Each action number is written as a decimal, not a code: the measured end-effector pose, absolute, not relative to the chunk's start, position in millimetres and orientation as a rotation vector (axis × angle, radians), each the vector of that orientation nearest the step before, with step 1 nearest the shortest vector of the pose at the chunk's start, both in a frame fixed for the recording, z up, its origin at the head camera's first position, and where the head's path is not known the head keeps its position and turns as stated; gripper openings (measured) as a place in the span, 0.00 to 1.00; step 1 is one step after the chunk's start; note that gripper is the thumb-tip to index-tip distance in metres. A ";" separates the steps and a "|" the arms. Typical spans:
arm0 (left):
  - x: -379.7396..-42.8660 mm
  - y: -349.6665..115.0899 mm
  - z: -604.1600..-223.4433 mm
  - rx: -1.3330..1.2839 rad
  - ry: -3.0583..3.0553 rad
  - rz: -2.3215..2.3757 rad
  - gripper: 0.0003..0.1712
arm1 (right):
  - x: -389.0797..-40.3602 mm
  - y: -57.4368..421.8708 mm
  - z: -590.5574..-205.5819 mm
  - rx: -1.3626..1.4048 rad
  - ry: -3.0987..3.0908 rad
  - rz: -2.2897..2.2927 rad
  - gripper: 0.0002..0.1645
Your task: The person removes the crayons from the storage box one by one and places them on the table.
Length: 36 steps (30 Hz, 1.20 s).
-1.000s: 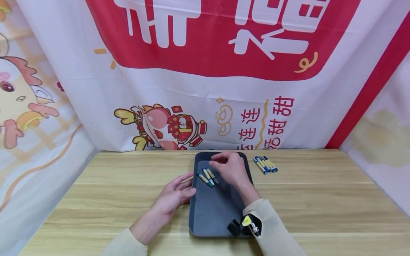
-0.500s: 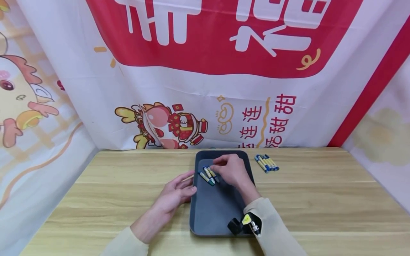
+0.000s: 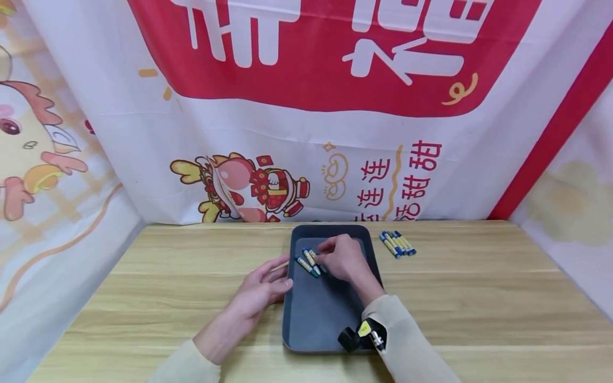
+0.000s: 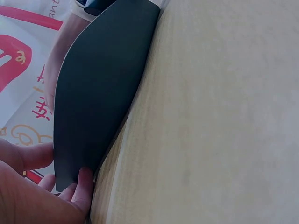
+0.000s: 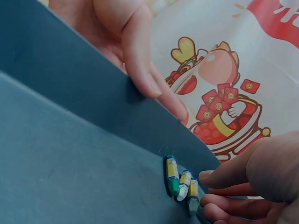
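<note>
Beside the grey crayon (image 5: 193, 195), the right hand (image 3: 342, 258) has thumb and fingers slightly apart; whether they touch it is unclear. It lies in the tray (image 3: 313, 319) by the white crayon (image 5: 184, 184) and green crayon (image 5: 172, 175). Each looks light, stiff, snappable, best pinched mid-wrapper. The left hand (image 3: 261, 285) pinches the tray's rim; more crayons (image 3: 398, 244) lie beyond, rightward.

Tray (image 3: 311, 319) looked like matt plastic, smooth walls, a few faint marks on its floor. Crayons (image 5: 172, 176) had paper-looking wrappers and waxy-looking tips (image 5: 174, 188). Table top (image 3: 479, 308) was smooth wood grain with a low sheen. Backdrop (image 3: 311, 127) was matt printed cloth, lightly creased. Sleeves (image 3: 409, 343) looked like soft matt fabric. Wrist camera (image 3: 348, 339) looked like plastic, its connector (image 3: 377, 339) shiny bare metal.
</note>
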State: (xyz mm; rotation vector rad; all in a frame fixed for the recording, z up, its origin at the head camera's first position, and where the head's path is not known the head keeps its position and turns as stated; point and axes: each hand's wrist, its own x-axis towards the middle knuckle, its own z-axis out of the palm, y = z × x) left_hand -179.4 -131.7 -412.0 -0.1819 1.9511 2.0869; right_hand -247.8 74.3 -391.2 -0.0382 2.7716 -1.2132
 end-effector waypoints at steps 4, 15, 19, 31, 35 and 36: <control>-180.2 -130.5 -413.9 -0.181 1.944 2.099 0.37 | -247.4 74.6 -393.3 -0.023 2.770 -1.194 0.12; -179.3 -130.8 -414.7 -0.191 1.941 2.107 0.36 | -248.0 71.3 -397.5 0.000 2.742 -1.182 0.12; -179.1 -131.3 -414.2 -0.188 1.946 2.107 0.36 | -248.8 69.8 -397.9 -0.023 2.745 -1.160 0.10; -178.6 -131.3 -412.0 -0.186 1.954 2.084 0.36 | -248.0 68.9 -397.0 -0.015 2.731 -1.176 0.11; -178.1 -130.7 -411.6 -0.186 1.959 2.084 0.36 | -247.1 68.6 -397.2 -0.002 2.726 -1.193 0.10; -177.9 -130.6 -411.6 -0.186 1.960 2.083 0.36 | -247.0 68.6 -397.5 0.001 2.728 -1.195 0.09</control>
